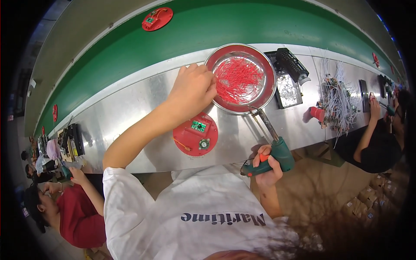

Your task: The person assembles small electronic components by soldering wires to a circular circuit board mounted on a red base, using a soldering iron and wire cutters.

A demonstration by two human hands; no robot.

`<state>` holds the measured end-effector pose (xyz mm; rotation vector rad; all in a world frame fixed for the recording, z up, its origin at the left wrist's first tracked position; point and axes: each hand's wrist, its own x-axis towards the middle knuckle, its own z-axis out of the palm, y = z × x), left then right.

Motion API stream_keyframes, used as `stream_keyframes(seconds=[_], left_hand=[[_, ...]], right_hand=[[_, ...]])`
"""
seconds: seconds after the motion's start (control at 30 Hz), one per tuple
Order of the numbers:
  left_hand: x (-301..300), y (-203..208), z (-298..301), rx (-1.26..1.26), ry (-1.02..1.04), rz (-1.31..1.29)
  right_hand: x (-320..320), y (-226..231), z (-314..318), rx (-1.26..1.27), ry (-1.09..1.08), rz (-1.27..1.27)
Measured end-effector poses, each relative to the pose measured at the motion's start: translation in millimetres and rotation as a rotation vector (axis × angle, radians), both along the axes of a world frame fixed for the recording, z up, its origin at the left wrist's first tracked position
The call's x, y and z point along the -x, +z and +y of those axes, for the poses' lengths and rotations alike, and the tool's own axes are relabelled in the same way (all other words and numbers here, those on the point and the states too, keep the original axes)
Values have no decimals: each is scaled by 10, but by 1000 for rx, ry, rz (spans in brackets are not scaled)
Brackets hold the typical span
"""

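Note:
My left hand (194,90) is over the left rim of a round metal bowl (269,69). Its fingers are curled together, and whatever they hold is hidden. A heap of thin red wires (239,79) lies inside the bowl. My right hand (267,170) grips a green soldering gun (282,157) with an orange trigger, a finger on that trigger. The gun's metal tip points up to the bowl's lower rim. Below my left hand, a red disc (183,139) lies on the bench, carrying a green circuit board, a small round green part and an orange wire.
Right of the bowl are a black box-shaped device (291,64) and a silvery tray (289,92). Farther right lies a bundle of white wires (340,104). A green belt (242,26) behind the metal bench carries another red disc (157,19). Co-workers sit on both sides.

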<state>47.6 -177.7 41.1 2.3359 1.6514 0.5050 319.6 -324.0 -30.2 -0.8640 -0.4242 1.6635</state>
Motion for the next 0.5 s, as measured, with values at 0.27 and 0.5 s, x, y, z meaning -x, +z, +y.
stream_keyframes(seconds=[0.27,0.5], left_hand=[[-84,468,-1023,210,-64,-440],[-86,241,-1691,529,18,-630]], right_hand=[[76,105,33,23,105,-46],[488,309,108,-56,474,-239]])
